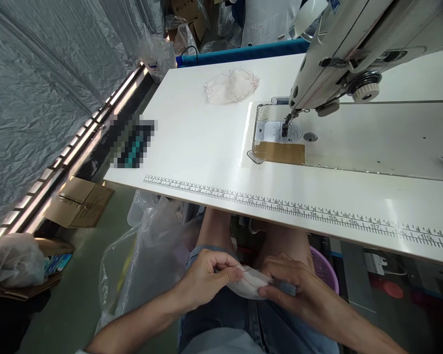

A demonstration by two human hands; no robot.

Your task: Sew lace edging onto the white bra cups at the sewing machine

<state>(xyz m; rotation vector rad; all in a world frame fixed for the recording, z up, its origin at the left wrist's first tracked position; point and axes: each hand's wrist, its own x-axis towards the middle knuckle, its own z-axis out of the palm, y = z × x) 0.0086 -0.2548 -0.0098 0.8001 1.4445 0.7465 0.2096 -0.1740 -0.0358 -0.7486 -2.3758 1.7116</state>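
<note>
Above my lap, a small piece of thin white fabric [250, 284] is stretched between my two hands. My left hand [216, 276] pinches its left end between thumb and forefinger. At the other end, my right hand [286, 280] grips it with thumb and fingers. A reddish thread line runs along the fabric's upper edge. On the white table [184, 142] lies another whitish fabric piece [232, 87] with loose reddish threads at its edges. The sewing machine [339, 54] stands at the right, its presser foot [285, 129] over the needle plate.
A printed ruler scale [280, 205] runs along the table's front edge, between my hands and the machine. Clear plastic bags [147, 250] hang at the left below the table. A cardboard box [79, 202] sits on the floor, and a purple basket [324, 269] is by my right leg.
</note>
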